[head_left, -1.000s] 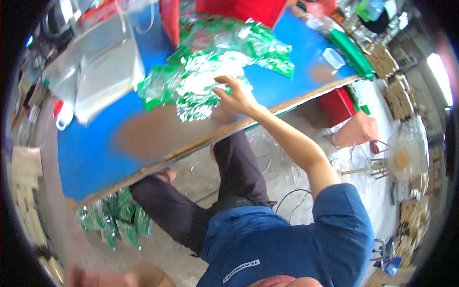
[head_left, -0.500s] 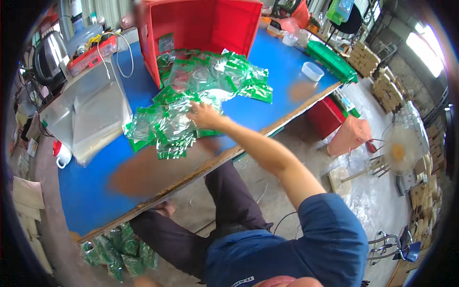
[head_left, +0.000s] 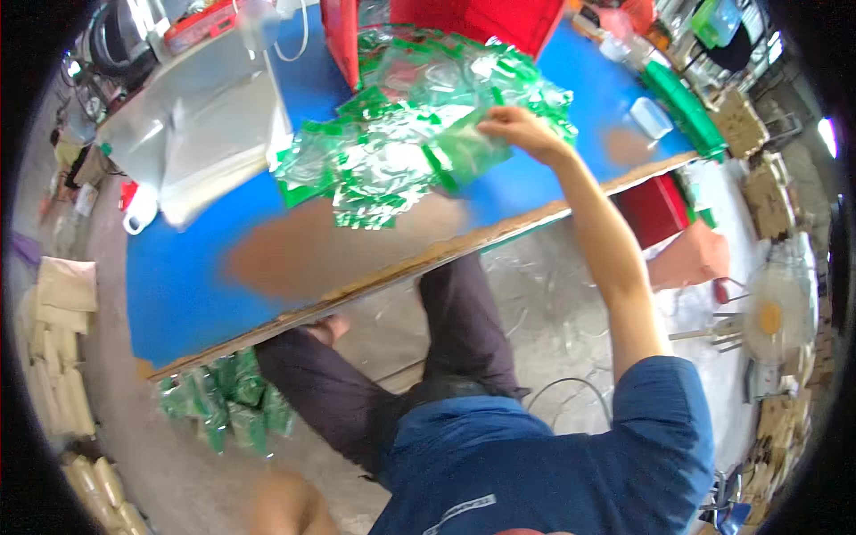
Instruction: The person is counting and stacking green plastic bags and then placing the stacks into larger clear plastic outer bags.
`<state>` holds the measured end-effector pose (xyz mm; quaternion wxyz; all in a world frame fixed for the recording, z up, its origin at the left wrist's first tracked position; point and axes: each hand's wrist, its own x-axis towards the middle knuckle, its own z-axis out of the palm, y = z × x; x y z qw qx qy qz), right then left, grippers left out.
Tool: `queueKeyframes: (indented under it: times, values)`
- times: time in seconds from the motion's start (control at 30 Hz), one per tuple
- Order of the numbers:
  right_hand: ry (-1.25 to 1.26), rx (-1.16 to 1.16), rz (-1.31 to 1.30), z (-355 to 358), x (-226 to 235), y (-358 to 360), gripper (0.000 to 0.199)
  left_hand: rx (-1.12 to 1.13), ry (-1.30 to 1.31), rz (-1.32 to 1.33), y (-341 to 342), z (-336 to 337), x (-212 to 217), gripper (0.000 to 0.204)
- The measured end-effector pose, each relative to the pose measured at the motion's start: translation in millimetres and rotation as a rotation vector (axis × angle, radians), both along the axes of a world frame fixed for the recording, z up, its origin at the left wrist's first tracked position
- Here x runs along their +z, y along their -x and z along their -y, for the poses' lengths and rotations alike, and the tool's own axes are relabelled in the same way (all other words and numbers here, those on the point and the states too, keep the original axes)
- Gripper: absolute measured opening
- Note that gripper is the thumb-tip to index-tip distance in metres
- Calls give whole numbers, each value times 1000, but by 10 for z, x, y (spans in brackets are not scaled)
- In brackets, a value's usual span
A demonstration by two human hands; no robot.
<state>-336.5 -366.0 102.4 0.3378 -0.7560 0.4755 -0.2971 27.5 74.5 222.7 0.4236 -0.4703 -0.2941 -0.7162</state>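
Note:
My right hand (head_left: 522,131) reaches over the blue worktable (head_left: 169,303) and is closed on one green-and-clear plastic packet (head_left: 473,153). That packet is pinched at its upper edge and hangs tilted above the right side of a pile of similar packets (head_left: 383,165). The pile spills out of a red bin (head_left: 339,40) lying with its opening toward me. At the lower left, a blurred part of my left arm or hand (head_left: 287,504) shows beside my leg. Its fingers cannot be made out, and nothing held is visible there.
Clear plastic sheets (head_left: 214,125) and a white mug (head_left: 140,212) are on the table's left side. A clear tub (head_left: 651,118) and a green tray (head_left: 682,107) stand at the right. Filled green bags (head_left: 227,401) lie on the floor below; a fan (head_left: 769,316) stands right.
My right hand has lifted off the pile and moved right, now with a packet in its grip. The view has shifted, and more of my blurred left limb shows at the bottom.

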Motion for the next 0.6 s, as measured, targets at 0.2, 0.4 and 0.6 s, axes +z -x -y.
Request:
queueKeyframes:
  times: [0.2,0.4,0.6]
  values:
    - [-336,-11,559,-222,-143,-514,73,1705,-935,1076,532,969,-1279,26]
    - [789,388,-570,-320,-591,-1171,68,1004,-1286,1289,754,891,-2176,24]
    - [627,335,-517,-1489,-583,-1295,55,863,-1480,955,758,1255,-2136,24]
